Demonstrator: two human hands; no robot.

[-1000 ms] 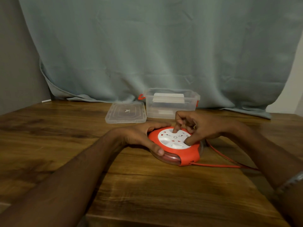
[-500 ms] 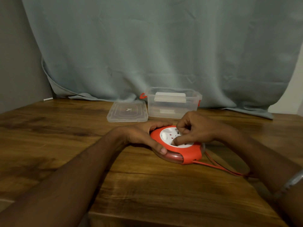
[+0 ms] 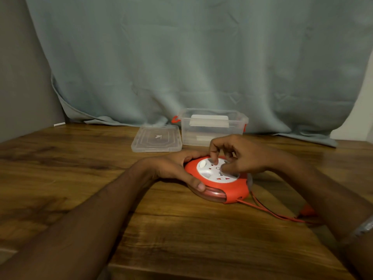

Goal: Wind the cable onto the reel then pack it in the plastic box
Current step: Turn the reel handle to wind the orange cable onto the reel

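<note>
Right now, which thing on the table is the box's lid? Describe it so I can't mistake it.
Start at the curtain behind the table. Before it stands the clear box. The lid lies flat, left of the box: clear too, but shallow, with no red clips.

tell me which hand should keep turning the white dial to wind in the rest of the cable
Right. The right hand already has its fingertips on the reel's white dial, while the left hand grips the red rim to steady it. The loose cable trails off on the right.
</note>
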